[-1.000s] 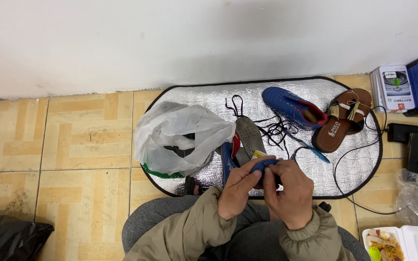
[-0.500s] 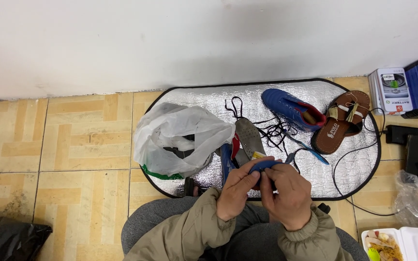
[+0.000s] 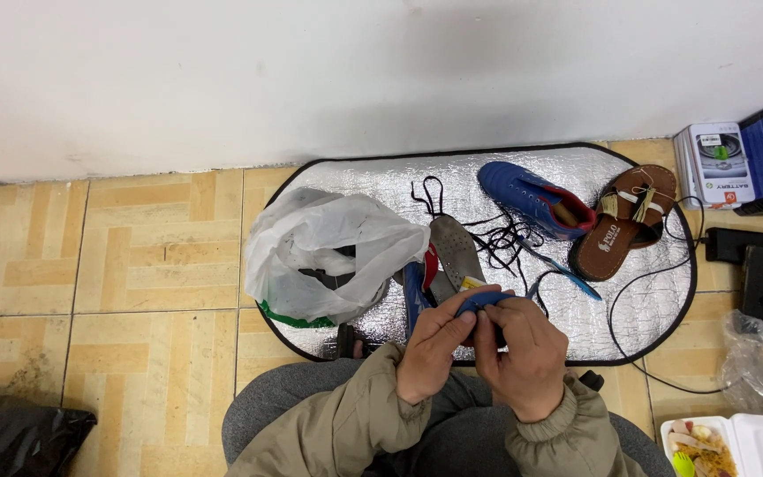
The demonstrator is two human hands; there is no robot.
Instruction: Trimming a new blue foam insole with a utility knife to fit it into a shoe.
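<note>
My left hand (image 3: 433, 346) and my right hand (image 3: 525, 352) meet in front of me, both gripping the edge of a blue shoe (image 3: 480, 302) held over my lap. Its grey insole (image 3: 455, 250) sticks up behind my fingers. A blue lace (image 3: 567, 272) trails from the shoe to the right. The matching blue shoe (image 3: 532, 198) with a red lining lies on the silver foil mat (image 3: 645, 305), tangled black laces (image 3: 498, 237) beside it.
A white plastic bag (image 3: 328, 252) sits on the mat's left part. A brown sandal (image 3: 629, 221) lies right of the blue shoe. Boxes (image 3: 724, 163) and a black device (image 3: 757, 265) stand at the right, a food tray (image 3: 735, 446) bottom right, a black bag (image 3: 11, 437) bottom left.
My hands have shifted slightly on the shoe, the fingers working along its edge. Everything else stays where it was.
</note>
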